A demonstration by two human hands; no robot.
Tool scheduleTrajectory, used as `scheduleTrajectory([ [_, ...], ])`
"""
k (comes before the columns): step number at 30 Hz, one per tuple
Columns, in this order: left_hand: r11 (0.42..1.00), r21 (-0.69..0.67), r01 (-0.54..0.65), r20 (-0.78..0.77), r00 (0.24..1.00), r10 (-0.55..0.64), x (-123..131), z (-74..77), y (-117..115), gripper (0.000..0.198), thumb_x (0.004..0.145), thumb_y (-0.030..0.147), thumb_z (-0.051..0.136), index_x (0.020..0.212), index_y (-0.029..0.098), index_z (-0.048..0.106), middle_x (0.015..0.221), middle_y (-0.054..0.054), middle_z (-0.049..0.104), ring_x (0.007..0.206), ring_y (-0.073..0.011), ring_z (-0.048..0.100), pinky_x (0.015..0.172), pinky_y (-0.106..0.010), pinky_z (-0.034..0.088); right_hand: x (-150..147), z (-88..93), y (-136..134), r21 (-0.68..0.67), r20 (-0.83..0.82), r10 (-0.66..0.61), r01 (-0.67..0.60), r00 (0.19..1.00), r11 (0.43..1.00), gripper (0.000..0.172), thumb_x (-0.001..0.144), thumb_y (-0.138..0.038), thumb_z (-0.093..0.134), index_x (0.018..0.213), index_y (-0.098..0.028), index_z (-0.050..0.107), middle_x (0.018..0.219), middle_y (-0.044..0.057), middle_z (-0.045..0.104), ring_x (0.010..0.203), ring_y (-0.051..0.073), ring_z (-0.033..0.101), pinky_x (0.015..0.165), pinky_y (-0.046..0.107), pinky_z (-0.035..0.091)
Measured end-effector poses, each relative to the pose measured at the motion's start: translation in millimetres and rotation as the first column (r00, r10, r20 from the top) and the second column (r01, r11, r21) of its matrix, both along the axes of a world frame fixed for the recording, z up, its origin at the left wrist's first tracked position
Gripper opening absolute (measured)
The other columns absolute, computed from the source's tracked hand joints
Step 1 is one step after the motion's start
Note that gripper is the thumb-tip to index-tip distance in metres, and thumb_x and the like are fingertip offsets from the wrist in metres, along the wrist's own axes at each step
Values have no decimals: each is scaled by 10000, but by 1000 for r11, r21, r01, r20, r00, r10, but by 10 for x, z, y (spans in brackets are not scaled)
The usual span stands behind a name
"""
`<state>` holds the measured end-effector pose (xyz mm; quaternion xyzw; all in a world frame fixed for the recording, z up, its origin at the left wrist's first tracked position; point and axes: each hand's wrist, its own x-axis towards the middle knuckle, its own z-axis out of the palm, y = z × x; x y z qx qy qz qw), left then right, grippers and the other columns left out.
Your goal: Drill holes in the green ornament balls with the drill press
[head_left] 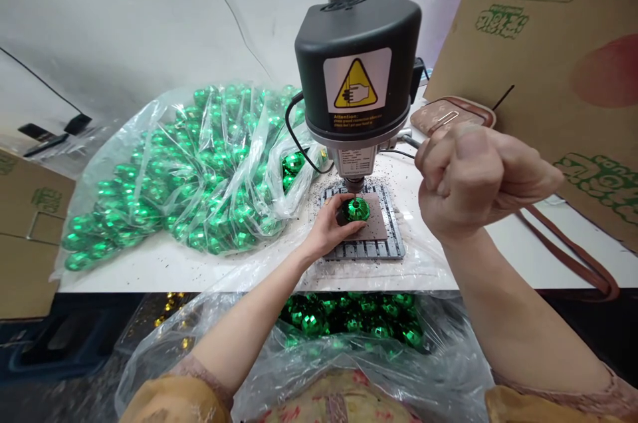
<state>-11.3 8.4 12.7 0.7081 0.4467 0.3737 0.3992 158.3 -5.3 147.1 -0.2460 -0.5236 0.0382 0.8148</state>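
A shiny green faceted ball [357, 209] sits under the chuck [354, 185] of a black bench drill press [359, 64]. My left hand [331, 227] grips the ball from the left, with thumb and fingers around its side. Beneath it lies a brownish pad [377, 227] on the slotted metal base plate [396, 237]. Raised at the right of the drill head, my right hand [463, 173] is closed in a fist around the drill press's feed lever [411, 141], most of which the fingers hide. The drill tip meets the top of the ball; how deep it goes cannot be seen.
A clear plastic bag [189, 177] full of green balls covers the table's left side. Below the table edge, another bag [349, 323] holds more green balls. Cardboard boxes [563, 77] stand at the right and left. A brown bag [451, 114] with a strap lies behind my right hand.
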Motion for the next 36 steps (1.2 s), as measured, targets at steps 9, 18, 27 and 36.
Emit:
scheduleTrajectory([
  [9, 1000, 28, 1, -8, 1000, -1, -28, -86, 28, 555, 754, 337, 830, 1233, 210, 581, 1242, -104, 648, 1165, -287, 611, 1042, -441, 471, 33, -140, 101, 255, 87, 25, -46, 996, 966, 497, 826, -129, 543, 570, -166, 119, 473, -48, 186, 418, 39, 184, 409, 263, 146],
  [18, 1000, 27, 14, 23, 1000, -15, -38, -162, 42, 555, 759, 374, 830, 1231, 227, 577, 1254, -96, 637, 1185, -286, 601, 1067, -449, 456, 70, -185, 98, 296, 152, 53, -96, 987, 950, 486, 824, -85, 532, 619, -185, 104, 494, -48, 200, 424, 40, 237, 424, 259, 211],
  [27, 1000, 22, 8, 16, 1000, -8, -27, -120, 42, 543, 761, 363, 824, 1219, 210, 576, 1232, -97, 647, 1156, -279, 607, 1036, -434, 465, 66, -335, 152, 370, 161, 43, -101, 986, 923, 473, 791, -49, 541, 574, -189, 144, 479, -55, 259, 401, 35, 262, 398, 252, 251],
  [36, 995, 17, -94, 25, 995, 94, 79, 1, -39, 508, 744, 318, 816, 1177, 197, 579, 1127, -76, 677, 1060, -244, 641, 944, -387, 507, -45, 186, 73, 77, -70, 72, -67, 995, 995, 467, 868, -138, 565, 514, -177, 263, 440, -57, 277, 385, 44, 312, 433, 265, 215],
])
